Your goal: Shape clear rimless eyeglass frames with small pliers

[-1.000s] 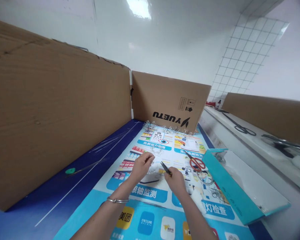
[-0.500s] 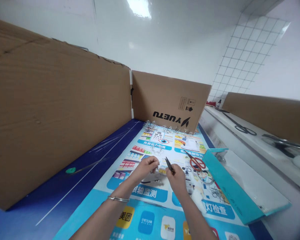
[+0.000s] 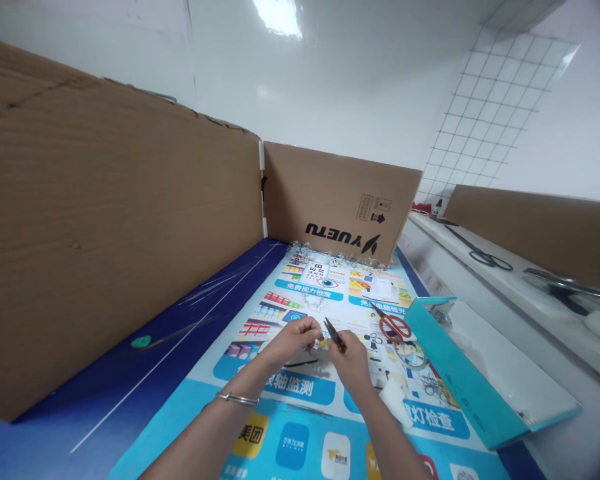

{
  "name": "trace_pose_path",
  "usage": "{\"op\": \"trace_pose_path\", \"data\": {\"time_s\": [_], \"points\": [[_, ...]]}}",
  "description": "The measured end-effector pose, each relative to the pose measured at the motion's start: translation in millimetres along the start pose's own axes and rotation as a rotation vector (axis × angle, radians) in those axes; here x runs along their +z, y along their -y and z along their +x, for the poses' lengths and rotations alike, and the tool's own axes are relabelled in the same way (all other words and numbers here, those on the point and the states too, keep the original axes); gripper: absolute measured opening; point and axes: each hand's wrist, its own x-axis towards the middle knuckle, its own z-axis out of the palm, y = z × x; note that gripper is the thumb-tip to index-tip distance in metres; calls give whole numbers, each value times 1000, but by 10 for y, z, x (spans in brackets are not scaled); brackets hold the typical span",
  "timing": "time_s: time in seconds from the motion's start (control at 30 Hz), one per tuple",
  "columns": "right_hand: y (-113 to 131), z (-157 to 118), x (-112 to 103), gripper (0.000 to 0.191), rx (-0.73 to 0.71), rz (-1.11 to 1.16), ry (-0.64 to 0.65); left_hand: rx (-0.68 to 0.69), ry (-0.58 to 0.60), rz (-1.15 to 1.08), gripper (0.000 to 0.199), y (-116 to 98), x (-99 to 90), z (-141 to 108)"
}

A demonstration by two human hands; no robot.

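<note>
- Left hand [image 3: 293, 339]: fingers closed on a small shiny piece [image 3: 319, 345], too small to identify.
- Right hand [image 3: 353, 363]: grips black snips [image 3: 335, 335], tips just beside that piece.
- Surface: printed poster [image 3: 300, 390]; red-handled scissors [image 3: 393, 328] right of the hands.
- Room: cardboard partition [image 3: 120, 220] at left.

My left hand [image 3: 293, 338] and right hand [image 3: 351, 363] come together just apart, palms down, with my left forearm [image 3: 215, 423] and right forearm [image 3: 387, 427] angling in from the near side. My left fingers [image 3: 305, 327] curl closed, pointing right; my right fingers [image 3: 341, 341] pinch, pointing far.
</note>
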Motion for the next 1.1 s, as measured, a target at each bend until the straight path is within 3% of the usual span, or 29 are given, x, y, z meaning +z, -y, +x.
{"op": "trace_pose_path", "data": {"time_s": [0.1,0.43,0.77,1.1], "points": [[3,-4,13,13,-10,-2,12,0,-6,-10,23,-18,-3,0],[30,-9,-37,16,58,0,-73,-42,128,-10,23,-40,21,-42],[25,-25,35,8,-34,-31,31,22,101,-50,17,-34,22,-27],[15,-19,22,13,31,103,24,21,95,-89,16,-51,25,-29]]}}
